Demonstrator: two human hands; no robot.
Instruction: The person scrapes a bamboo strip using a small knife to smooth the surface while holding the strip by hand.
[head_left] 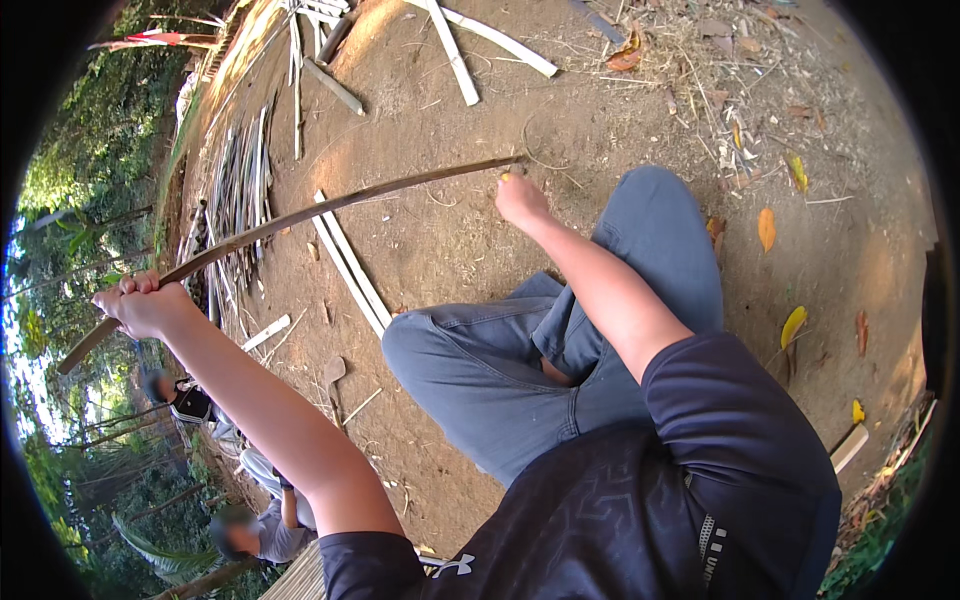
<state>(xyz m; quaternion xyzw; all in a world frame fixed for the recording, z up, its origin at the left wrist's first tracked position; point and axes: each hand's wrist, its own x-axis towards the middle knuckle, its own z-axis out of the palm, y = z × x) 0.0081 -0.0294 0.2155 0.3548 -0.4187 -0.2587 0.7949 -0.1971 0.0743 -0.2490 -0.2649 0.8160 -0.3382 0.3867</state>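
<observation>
A long brown strip of split wood or bamboo (350, 196), slightly bent, stretches across the view from lower left to upper middle. My left hand (150, 306) is wrapped round it close to its lower left end, with a short piece sticking out past the fist. At the strip's other end my right hand (522, 202) is closed. A small yellow and grey bit shows at the top of that fist, right by the strip's tip; what the fingers hold is hidden. My crossed legs in grey-blue trousers (480, 360) lie below the strip.
Two pale flat strips (350, 262) lie on the dirt ground beneath. Further left is a bundle of thin sticks (238, 190). More pale slats (455, 55) lie at the top. A small flat-headed tool (335, 378) lies left of my knee. Two people sit at lower left; one wears grey (285, 540).
</observation>
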